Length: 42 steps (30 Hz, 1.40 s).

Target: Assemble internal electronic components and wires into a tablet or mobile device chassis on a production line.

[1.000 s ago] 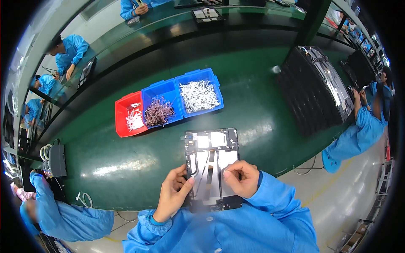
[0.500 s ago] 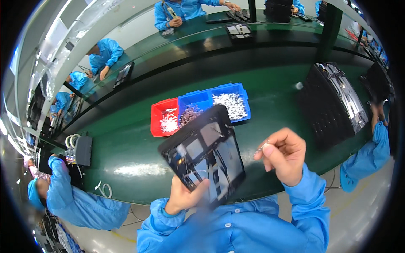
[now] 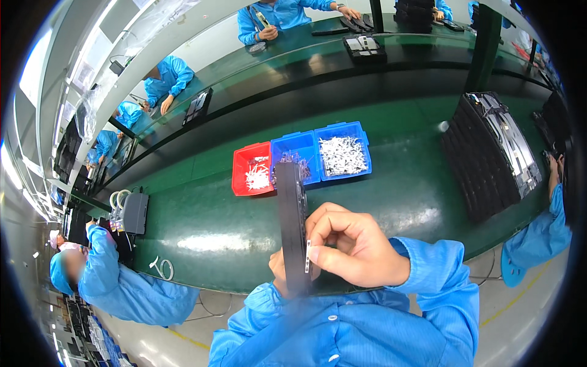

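My left hand (image 3: 277, 269) grips a flat black tablet-like device (image 3: 290, 226), turned nearly edge-on so that its inner face is mostly hidden. Most of the left fingers are behind the device. My right hand (image 3: 350, 248) is closed in a pinch at the device's right side, thumb and forefinger together on a small white strip (image 3: 307, 257) with dark marks. The strip lies along the device's edge; whether it touches the device I cannot tell. Just beyond are a red bin (image 3: 236, 173) of white pieces, a blue bin (image 3: 292, 137) of brownish pieces and another blue bin (image 3: 342, 127) of white pieces.
A tall stack of black devices (image 3: 489, 153) stands on the green table (image 3: 208, 244) at right. At left are a grey box (image 3: 136, 214) with hoses and a white cable loop (image 3: 162, 268). Co-workers in blue sit at both sides and across the raised dark ledge (image 3: 391, 92).
The device has turned from showing its inner face to nearly edge-on. My right hand has moved left, from apart to right against the device's side.
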{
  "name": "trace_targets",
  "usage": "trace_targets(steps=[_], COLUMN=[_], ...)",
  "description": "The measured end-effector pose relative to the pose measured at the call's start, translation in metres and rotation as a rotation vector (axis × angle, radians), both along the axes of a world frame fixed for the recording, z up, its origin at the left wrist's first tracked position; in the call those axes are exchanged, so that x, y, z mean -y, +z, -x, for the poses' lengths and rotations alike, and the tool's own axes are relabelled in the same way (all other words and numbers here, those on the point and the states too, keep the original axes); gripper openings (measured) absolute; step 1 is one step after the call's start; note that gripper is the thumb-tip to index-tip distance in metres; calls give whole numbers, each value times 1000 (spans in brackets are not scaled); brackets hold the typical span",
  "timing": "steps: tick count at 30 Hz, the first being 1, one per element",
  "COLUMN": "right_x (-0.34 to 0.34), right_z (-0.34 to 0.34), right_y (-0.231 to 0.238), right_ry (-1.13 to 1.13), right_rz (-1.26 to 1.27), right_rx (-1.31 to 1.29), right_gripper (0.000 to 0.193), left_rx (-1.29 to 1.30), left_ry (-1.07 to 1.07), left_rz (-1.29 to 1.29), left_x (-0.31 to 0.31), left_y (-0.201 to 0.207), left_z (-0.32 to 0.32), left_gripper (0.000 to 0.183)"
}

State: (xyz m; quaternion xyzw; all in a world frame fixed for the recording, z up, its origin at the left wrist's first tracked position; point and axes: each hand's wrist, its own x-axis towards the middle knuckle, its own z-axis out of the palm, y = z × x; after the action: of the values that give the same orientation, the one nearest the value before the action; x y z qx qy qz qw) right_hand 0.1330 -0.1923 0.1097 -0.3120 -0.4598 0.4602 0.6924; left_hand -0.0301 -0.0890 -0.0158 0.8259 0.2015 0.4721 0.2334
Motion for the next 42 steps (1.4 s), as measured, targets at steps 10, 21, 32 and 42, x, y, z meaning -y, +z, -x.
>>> trace_targets(steps=[10,21,32,42], right_x=[-3,-5,-6,-6], right_z=[0,1,2,3], right_y=[0,-3,-2,-7], right_ry=[29,47,54,65], right_rz=[31,13,29,7], right_rx=[-40,-49,-83,-106], right_gripper=[6,5,4,4], left_rx=[23,-2,50,16], left_ry=[30,-20,-28,-6], left_rz=[-154,14,101,46], left_x=[3,3,4,9], left_y=[8,4,1,1], left_z=[-1,0,3,3], left_gripper=[18,24,25,23])
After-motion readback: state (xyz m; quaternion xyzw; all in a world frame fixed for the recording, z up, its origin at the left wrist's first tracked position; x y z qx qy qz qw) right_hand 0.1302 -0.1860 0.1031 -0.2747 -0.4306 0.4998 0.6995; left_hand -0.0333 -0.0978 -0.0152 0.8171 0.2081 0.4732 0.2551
